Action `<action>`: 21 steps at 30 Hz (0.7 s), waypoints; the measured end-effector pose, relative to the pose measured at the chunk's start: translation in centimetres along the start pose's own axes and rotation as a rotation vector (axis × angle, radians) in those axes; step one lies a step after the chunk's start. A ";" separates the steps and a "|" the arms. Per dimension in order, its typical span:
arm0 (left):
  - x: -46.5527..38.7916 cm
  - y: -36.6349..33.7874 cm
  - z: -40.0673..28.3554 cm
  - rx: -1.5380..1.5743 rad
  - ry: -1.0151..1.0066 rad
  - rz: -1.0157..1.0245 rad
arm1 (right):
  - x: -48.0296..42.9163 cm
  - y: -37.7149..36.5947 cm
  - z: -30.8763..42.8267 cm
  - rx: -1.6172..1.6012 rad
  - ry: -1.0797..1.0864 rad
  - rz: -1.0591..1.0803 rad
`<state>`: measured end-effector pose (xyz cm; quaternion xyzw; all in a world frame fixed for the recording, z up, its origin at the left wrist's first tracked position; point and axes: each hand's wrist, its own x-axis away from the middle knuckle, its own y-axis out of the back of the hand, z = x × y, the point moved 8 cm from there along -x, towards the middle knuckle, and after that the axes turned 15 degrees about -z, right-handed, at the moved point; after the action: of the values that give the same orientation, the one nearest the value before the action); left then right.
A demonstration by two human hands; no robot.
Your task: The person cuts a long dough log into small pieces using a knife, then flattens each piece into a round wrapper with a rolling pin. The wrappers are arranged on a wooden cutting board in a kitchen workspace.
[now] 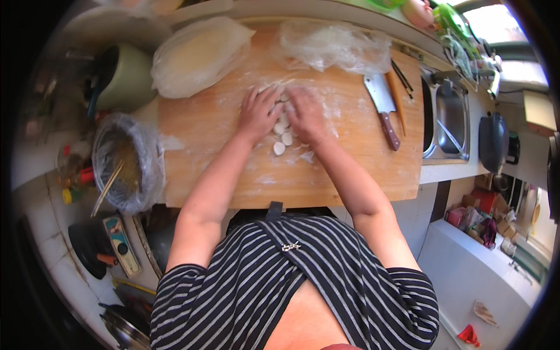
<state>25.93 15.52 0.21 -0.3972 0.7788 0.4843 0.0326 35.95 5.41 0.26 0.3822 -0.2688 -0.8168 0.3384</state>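
Note:
Small rounds of white dough (279, 148) lie in a loose cluster on a floured wooden board (210, 175). My left hand (261, 111) rests palm down at the left of the cluster, its fingers somewhat apart. Opposite it, my right hand (307, 113) curves over the right side, its fingers blurred. Both hands reach the far end of the dough, and some pieces show between them. What lies beneath the palms and fingertips is hidden. White flour (330, 109) is smeared around the hands.
A cleaver (381, 105), a wooden rolling pin (395, 100) and dark chopsticks (401, 78) lie at the board's right. Plastic-covered bundles (201, 57) line its back. A plastic-wrapped bowl of filling (127, 164) with chopsticks stands left; a steel sink (450, 118) is right.

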 end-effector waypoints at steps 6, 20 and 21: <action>7.1 3.8 -3.8 -0.096 -0.023 0.222 | 4.1 4.1 3.0 0.048 0.194 0.181; 9.5 5.7 -0.6 -0.186 0.201 -0.107 | -0.8 21.9 -21.1 0.514 -0.383 -0.337; 9.5 5.9 -0.2 -0.247 0.222 -0.075 | -0.7 21.6 -21.3 0.506 -0.393 -0.307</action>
<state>15.69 11.02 0.43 -0.4780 0.6969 0.5280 -0.0846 61.00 -11.44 3.62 0.3255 -0.4621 -0.8235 0.0479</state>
